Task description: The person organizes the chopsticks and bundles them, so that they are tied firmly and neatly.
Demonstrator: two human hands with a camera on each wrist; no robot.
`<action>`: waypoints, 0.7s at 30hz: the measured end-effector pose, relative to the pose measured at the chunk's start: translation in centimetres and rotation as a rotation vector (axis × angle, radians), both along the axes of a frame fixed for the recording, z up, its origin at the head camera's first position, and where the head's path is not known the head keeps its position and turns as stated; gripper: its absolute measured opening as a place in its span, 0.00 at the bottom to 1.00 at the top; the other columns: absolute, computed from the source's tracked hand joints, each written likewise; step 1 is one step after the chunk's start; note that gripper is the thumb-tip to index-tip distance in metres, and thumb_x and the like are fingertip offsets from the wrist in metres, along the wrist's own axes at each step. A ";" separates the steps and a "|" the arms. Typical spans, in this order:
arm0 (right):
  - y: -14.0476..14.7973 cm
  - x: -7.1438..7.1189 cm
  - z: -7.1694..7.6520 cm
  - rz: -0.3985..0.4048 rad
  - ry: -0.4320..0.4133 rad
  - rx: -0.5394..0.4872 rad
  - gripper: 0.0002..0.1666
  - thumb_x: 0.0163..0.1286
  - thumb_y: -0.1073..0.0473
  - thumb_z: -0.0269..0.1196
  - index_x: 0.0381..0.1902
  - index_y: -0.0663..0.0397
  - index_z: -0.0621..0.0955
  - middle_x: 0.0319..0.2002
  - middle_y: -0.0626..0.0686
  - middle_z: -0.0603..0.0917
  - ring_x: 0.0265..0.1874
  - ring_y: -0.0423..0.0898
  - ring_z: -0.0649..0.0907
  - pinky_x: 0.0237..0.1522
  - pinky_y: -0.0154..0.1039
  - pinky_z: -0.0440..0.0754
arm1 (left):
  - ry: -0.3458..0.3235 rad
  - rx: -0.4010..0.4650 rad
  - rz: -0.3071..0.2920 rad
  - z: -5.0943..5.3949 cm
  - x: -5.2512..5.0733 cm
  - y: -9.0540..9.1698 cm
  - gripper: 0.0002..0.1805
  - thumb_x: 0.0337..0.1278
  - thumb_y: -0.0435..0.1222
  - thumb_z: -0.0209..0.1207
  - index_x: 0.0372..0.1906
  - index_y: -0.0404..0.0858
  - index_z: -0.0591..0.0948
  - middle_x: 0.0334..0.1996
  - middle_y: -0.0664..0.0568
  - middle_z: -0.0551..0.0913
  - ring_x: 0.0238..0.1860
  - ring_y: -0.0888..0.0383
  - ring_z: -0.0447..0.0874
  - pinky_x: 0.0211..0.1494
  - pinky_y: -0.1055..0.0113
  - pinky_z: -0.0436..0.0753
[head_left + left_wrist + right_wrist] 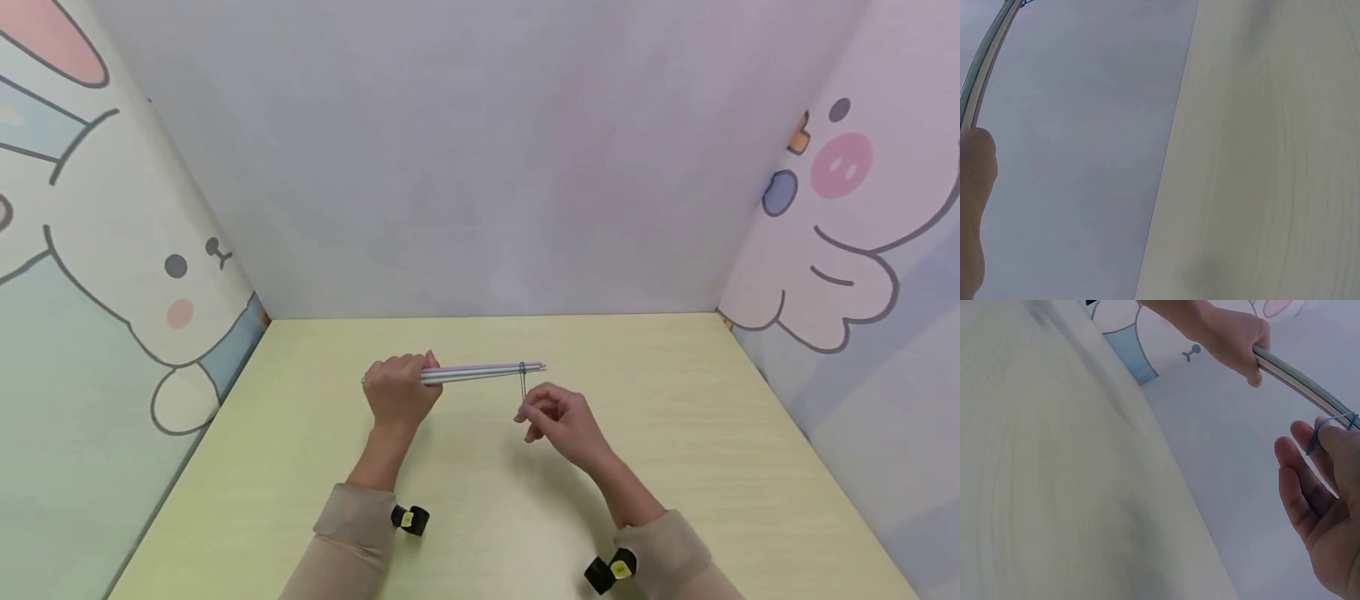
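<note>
My left hand (396, 390) grips a bundle of slim pastel chopsticks (480, 372) by one end, holding it nearly level above the table. The other end points right, with a blue rubber band (523, 385) looped around it near the tips. Thumb and fingertips of my right hand (564, 423) pinch the band and stretch it down from the bundle. In the right wrist view the band (1317, 435) passes over a fingertip, while the remaining fingers are loosely bent. Only the left thumb (974, 175) and part of the chopsticks (988, 62) show in the left wrist view.
Under both hands lies a pale wood-grain table (480, 517). A plain grey-lilac wall (480, 167) stands along its far edge. Side panels carry a cartoon rabbit (127, 250) on the left and a cartoon pig (862, 200) on the right.
</note>
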State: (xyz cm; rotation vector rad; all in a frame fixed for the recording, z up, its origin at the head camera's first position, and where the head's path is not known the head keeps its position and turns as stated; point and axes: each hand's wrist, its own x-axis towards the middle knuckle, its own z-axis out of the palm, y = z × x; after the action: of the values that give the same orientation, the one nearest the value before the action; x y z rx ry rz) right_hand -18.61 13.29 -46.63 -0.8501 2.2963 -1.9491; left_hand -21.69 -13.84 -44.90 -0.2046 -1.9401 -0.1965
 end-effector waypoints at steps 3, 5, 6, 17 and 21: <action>-0.3 0.1 -0.3 0.058 0.379 0.083 0.08 0.69 0.73 0.63 0.41 0.58 0.85 0.36 0.56 0.89 0.23 0.47 0.87 0.30 0.37 0.85 | -0.044 0.014 0.020 0.1 0.1 -0.1 0.20 0.50 0.35 0.55 0.08 0.41 0.66 0.05 0.54 0.60 0.09 0.57 0.50 0.16 0.64 0.52; -0.7 0.1 -0.5 0.059 0.619 0.138 0.07 0.71 0.70 0.62 0.42 0.58 0.86 0.38 0.54 0.89 0.29 0.44 0.88 0.33 0.34 0.84 | -0.074 0.021 0.027 0.3 0.2 -0.1 0.20 0.50 0.35 0.55 0.07 0.41 0.65 0.05 0.54 0.59 0.10 0.57 0.49 0.16 0.64 0.51; -0.9 0.1 -0.5 0.055 0.709 0.157 0.07 0.73 0.67 0.61 0.44 0.59 0.86 0.39 0.54 0.89 0.31 0.44 0.88 0.36 0.33 0.84 | -0.090 0.020 0.033 0.4 0.2 -0.1 0.20 0.50 0.35 0.55 0.07 0.41 0.65 0.05 0.54 0.59 0.11 0.58 0.48 0.17 0.65 0.51; -2.5 1.2 -1.5 0.000 0.878 0.247 0.29 0.82 0.50 0.46 0.76 0.51 0.67 0.46 0.54 0.86 0.25 0.34 0.78 0.31 0.26 0.75 | -0.181 0.060 0.051 0.2 0.7 0.0 0.20 0.48 0.35 0.58 0.06 0.42 0.66 0.05 0.55 0.61 0.11 0.59 0.49 0.15 0.64 0.52; -3.2 1.7 -1.6 -0.037 0.826 0.166 0.32 0.82 0.49 0.45 0.78 0.54 0.61 0.45 0.55 0.87 0.25 0.36 0.81 0.47 0.27 0.78 | -0.198 0.070 0.050 0.1 0.7 0.2 0.20 0.48 0.35 0.57 0.06 0.41 0.66 0.05 0.55 0.61 0.11 0.58 0.49 0.15 0.65 0.50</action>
State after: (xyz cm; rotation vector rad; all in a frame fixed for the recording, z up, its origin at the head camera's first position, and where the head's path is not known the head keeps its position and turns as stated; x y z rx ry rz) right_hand -16.90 10.06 -48.20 -1.8659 2.8043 -1.5434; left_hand -20.95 -13.62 -44.81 -0.0933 -2.1286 -0.2591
